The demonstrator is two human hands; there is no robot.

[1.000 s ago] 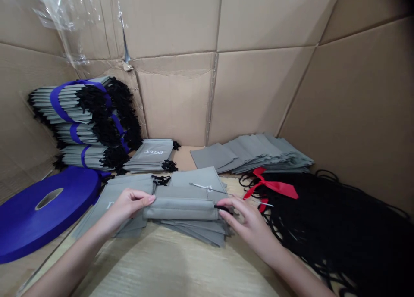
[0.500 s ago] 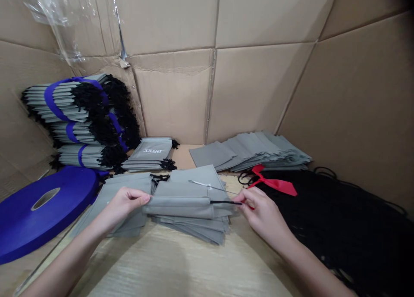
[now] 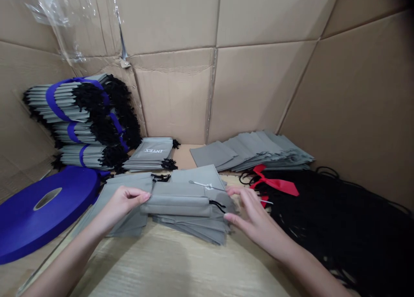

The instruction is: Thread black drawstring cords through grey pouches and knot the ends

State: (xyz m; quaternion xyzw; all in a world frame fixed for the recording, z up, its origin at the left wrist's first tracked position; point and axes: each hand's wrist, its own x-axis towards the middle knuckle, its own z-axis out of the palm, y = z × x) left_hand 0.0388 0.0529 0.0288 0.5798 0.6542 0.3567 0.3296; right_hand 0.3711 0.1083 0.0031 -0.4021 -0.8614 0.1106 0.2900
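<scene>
With 12 o'clock taken as straight ahead of the wearer, a grey non-woven pouch (image 3: 174, 206) lay at 12 o'clock on a pile of similar pouches (image 3: 190, 224), its top hem folded over. The left hand (image 3: 124, 204) gripped the hem's left end between thumb and fingers. The right hand (image 3: 255, 217) stood open with fingers spread at the pouch's right end, near a black cord (image 3: 216, 205) protruding from the hem. A thin metal threading wire (image 3: 207, 186) lay on the pile, just beyond the pouch. At 11 o'clock, a smaller stack of pouches (image 3: 150, 156) bore the white word "INTEX" (image 3: 153, 151), inverted from this view. Further toward 10 o'clock stood bundled pouch stacks (image 3: 64, 111) with black cords, bound by blue webbing straps. A blue webbing roll (image 3: 48, 206) lay at 9 o'clock. Fanned grey pouches (image 3: 249, 152) lay at 1 o'clock, with a red ribbon (image 3: 274, 185) on a black cord heap (image 3: 323, 232) at 2 o'clock. Cardboard sheets (image 3: 174, 103) lined the back and sides of the wooden table (image 3: 181, 267).
</scene>
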